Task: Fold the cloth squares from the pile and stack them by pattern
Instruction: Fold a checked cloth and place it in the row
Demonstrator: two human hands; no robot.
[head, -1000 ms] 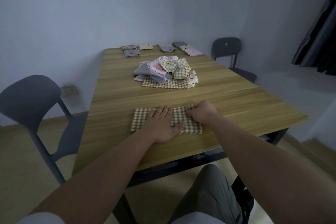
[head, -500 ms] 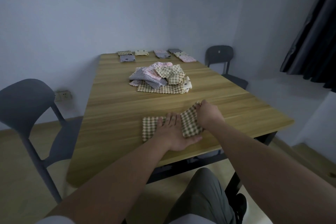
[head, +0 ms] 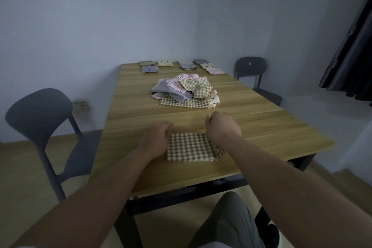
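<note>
Grip of left hand (head: 156, 137), right hand (head: 222, 127) on checked cloth (head: 193, 148) unclear

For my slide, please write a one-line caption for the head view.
The left hand and right hand at far corners of a folded checked cloth on the table, cloth pile beyond.

Checked cloth (head: 193, 148) folded in half; left hand (head: 158, 137), right hand (head: 222, 127) moved to far corners.

Wooden table (head: 141, 106); grey chair (head: 38, 110) left; dark chair (head: 250, 66) far right; wall socket (head: 81, 106); dark curtain (head: 354, 56).
</note>
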